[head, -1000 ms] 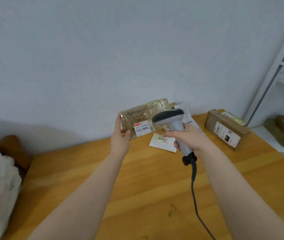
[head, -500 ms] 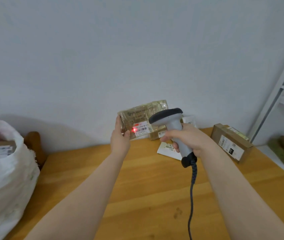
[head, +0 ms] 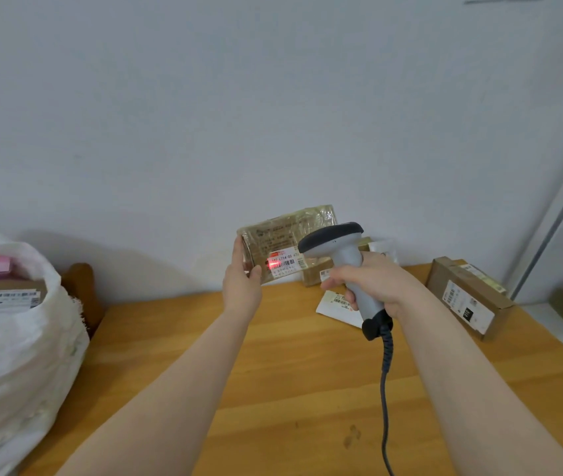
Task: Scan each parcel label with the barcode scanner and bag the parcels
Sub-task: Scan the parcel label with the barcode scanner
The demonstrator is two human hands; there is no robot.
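left hand gripped the flat brown tape-wrapped parcel by its left edge, upright above the far side of the wooden surface; right hand was wrapped round the handle of the grey corded barcode scanner. a second earlier the white label was unlit; red scan light had since come on at its left end. judged: scan under way, then this parcel should go into the white woven sack.
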